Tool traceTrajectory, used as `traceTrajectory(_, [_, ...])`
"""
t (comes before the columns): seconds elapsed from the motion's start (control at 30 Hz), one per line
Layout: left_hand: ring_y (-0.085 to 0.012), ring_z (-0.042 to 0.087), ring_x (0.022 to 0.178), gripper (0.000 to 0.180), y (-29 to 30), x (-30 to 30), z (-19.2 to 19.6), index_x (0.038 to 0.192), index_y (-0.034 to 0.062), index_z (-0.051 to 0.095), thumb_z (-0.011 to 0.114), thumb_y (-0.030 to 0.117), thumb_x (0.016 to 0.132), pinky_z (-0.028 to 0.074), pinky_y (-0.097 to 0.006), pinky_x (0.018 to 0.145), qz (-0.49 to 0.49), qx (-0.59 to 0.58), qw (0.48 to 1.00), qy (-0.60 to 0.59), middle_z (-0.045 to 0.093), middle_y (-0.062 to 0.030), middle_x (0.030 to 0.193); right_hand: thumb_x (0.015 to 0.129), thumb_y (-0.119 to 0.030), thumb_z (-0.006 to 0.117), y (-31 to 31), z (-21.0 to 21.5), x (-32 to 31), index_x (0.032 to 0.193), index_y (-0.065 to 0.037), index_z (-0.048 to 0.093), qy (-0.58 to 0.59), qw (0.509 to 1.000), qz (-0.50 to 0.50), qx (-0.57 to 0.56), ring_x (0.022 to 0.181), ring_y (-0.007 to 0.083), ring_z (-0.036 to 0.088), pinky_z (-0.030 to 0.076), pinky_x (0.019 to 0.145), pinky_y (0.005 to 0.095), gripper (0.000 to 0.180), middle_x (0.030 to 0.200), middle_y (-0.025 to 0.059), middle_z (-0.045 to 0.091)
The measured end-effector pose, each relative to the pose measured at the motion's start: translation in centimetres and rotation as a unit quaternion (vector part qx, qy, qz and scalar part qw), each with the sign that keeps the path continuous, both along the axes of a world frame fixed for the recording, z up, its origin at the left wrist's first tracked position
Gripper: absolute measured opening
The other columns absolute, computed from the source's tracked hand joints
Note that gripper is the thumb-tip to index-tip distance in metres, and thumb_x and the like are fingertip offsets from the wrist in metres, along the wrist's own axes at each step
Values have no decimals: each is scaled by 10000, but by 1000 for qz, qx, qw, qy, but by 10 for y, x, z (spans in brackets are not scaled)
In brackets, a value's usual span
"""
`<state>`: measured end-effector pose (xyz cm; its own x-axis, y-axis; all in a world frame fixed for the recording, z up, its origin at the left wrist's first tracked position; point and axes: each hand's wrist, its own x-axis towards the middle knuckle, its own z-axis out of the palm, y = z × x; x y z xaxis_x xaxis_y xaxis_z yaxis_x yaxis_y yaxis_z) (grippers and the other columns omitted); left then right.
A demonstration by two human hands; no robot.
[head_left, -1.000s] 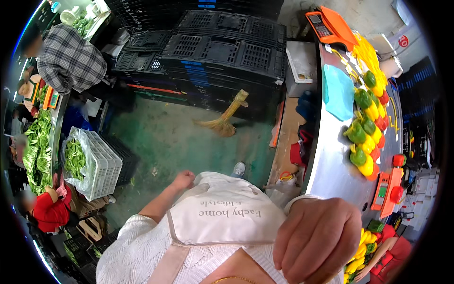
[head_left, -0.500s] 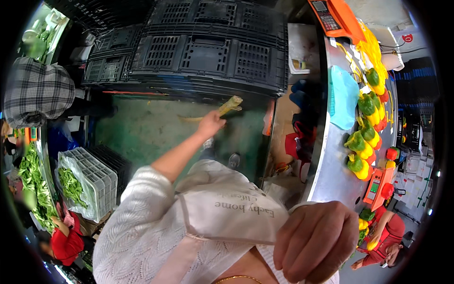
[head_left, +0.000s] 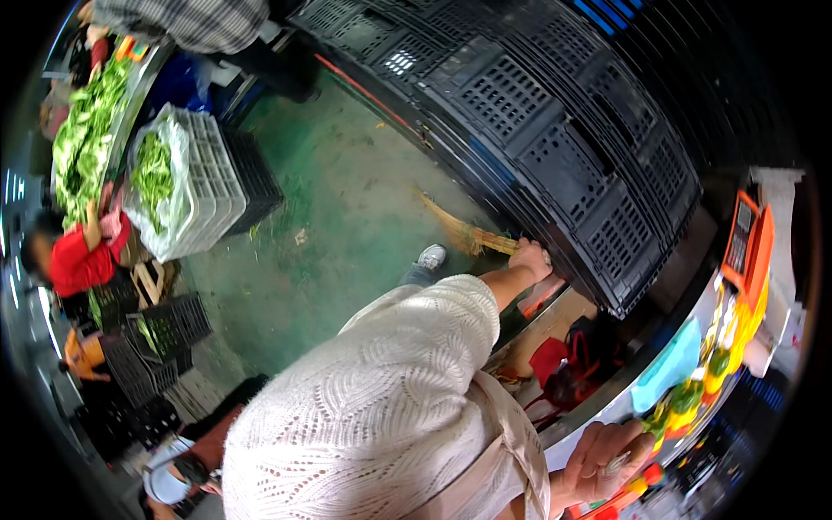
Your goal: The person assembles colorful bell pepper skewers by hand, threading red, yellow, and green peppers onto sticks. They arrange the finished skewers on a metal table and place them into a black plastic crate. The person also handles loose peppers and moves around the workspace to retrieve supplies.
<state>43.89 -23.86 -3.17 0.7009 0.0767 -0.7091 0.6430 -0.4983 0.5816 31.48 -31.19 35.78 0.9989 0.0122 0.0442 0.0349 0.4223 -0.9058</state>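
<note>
My left hand [head_left: 530, 260] is closed around the handle end of a short straw broom [head_left: 468, 232]. The broom's yellowish bristles fan out over the green floor, close to the foot of the black crate stack [head_left: 555, 130]. At the lower right, beside the metal counter, my right hand [head_left: 611, 459] is raised with its fingers curled. A small pale thing shows between those fingers, too small to name. Below my white knitted sleeve, one grey shoe [head_left: 431, 256] stands on the floor near the broom.
A light crate of leafy greens [head_left: 204, 186] stands left beside a dark crate. Peppers [head_left: 686, 397], a turquoise tray [head_left: 666, 368] and an orange scale [head_left: 747, 247] are on the right counter. A person in plaid [head_left: 204, 22] and another in red [head_left: 82, 260] are nearby.
My view has turned, and my body leans down. The left hand has brought the broom beside the crates' base, bristles toward the floor. My right fist has loosened a little, showing something pale.
</note>
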Motion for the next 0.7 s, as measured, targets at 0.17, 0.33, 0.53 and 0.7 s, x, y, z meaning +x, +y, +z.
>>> traceTrajectory(0.17, [-389,586,1099,566,48,-19,11,1156,52,564,723,348,701,507,-422,915,66,-5,993,-94,552,-232,1161,854,-72,721,-3,0,13,801,-109,364,2,994,102,29,389,89,362,311,360,218,363,664,39,414])
traceTrajectory(0.33, [-223,637,870,542,125,-81,-15,1122,82,562,776,273,662,528,-364,798,212,-25,951,-224,661,-116,951,804,-12,734,-11,12,20,954,22,510,51,970,231,54,398,180,469,397,373,303,272,651,95,496])
traceTrajectory(0.53, [-169,630,803,411,198,-175,72,1129,125,533,721,62,769,561,-321,674,483,-190,835,-181,627,-38,926,796,-69,763,-33,12,14,877,84,620,65,943,319,65,482,194,558,437,434,301,224,730,155,580])
traceTrajectory(0.7, [-140,608,755,381,225,-189,104,1099,106,533,697,29,764,554,-301,645,489,-145,827,-237,604,-24,879,829,-81,735,-59,12,9,872,84,638,16,935,351,43,508,178,587,472,500,289,196,822,217,633])
